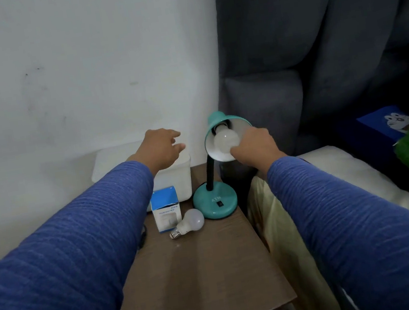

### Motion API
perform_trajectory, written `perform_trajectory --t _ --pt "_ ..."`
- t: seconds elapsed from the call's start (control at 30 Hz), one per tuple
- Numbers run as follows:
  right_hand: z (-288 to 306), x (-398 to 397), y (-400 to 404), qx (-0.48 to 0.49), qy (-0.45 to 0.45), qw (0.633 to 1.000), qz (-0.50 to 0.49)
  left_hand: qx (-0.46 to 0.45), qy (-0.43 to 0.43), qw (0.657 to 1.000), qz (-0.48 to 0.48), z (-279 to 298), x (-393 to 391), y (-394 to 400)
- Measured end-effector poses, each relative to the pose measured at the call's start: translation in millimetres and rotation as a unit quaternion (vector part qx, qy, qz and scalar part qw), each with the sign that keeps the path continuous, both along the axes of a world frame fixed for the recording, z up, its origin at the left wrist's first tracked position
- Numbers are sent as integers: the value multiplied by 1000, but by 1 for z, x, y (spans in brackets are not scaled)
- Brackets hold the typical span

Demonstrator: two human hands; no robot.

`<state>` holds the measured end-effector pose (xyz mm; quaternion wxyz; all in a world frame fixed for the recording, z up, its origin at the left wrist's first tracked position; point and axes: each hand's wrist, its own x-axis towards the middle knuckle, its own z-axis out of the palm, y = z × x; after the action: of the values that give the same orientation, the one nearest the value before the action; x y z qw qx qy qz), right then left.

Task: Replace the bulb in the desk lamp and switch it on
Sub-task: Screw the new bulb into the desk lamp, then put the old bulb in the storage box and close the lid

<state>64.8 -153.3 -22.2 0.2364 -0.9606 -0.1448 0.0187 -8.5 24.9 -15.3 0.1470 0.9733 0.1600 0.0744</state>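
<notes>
Gripping the bulb in the lamp (225, 139) with the right hand (255, 146); left hand (161, 149) hovers loose-fingered, holding nothing, over a white box (175, 178).

Teal desk lamp (215, 198) stands far right on the wooden table (203, 275). Second bulb (188, 223) lies near its base, beside a small carton (166, 209). Bulb unlit; judged mid-swap, whether unscrewing or seating unclear. Switching on remains.

Wood-grain table (199, 284), frosted bulb (191, 221), knit sleeve (60, 252)

Right hand (252, 144) grips bulb (225, 138) in teal lamp (222, 136); spare bulb (190, 222) on table (203, 275).
</notes>
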Motion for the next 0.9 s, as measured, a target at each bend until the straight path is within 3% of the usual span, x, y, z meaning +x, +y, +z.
perform_trajectory --t 0.1,0.3,0.5,0.9 --pt "13 -10 0 -62 -22 998 0 30 48 997 45 -5 -21 18" --pt "14 -29 31 -174 11 979 108 44 143 980 129 -21 -65 66" --pt "-1 -50 72 -290 63 931 214 28 170 969 179 -23 -102 103" --pt "-35 -26 146 -204 37 951 230 -19 146 969 198 -50 -87 153"
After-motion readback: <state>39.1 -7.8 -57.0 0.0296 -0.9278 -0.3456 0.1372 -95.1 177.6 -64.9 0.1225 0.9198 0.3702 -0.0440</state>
